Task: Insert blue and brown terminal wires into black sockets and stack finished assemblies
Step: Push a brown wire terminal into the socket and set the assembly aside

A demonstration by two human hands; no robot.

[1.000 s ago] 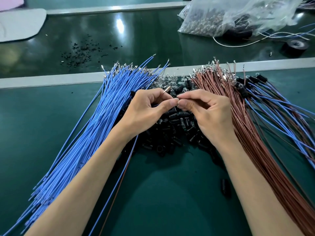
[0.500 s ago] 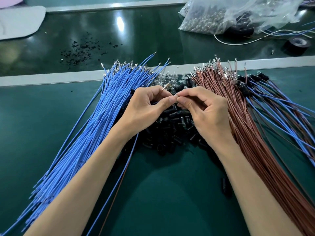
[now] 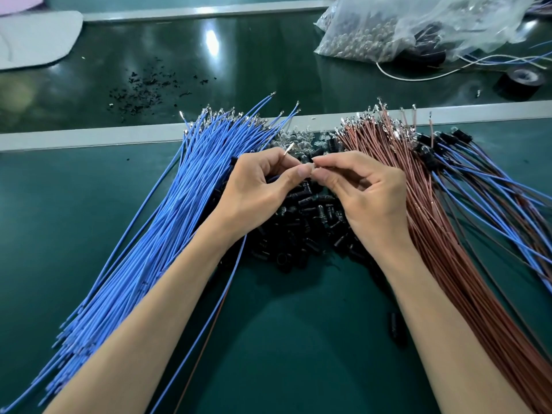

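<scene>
The left hand (image 3: 260, 189) is curled closed, thumb and forefinger pinching a pair of wires (image 3: 236, 264), one blue and one brown, that trails back under its wrist. A brown end with a metal tip pokes up past its knuckles. The right hand (image 3: 367, 198) is curled too, and its fingertips pinch a silvery tip (image 3: 309, 167) right against the left thumb. Whether a socket sits inside either grip cannot be told.

By the look of it, one assembly is being put together and the job is at an early stage. A small fan of finished assemblies (image 3: 478, 180) lies well out past the right hand, beyond the brown wires (image 3: 433, 228) just beside that hand. The thick bundle of blue wires (image 3: 167, 222) lies against the outer side of the left hand, and the heap of black sockets (image 3: 304, 222) sits under and between both hands. All three piles are large, so most of the work is judged to be ahead. One stray socket (image 3: 395, 324) lies beside the right forearm.
</scene>
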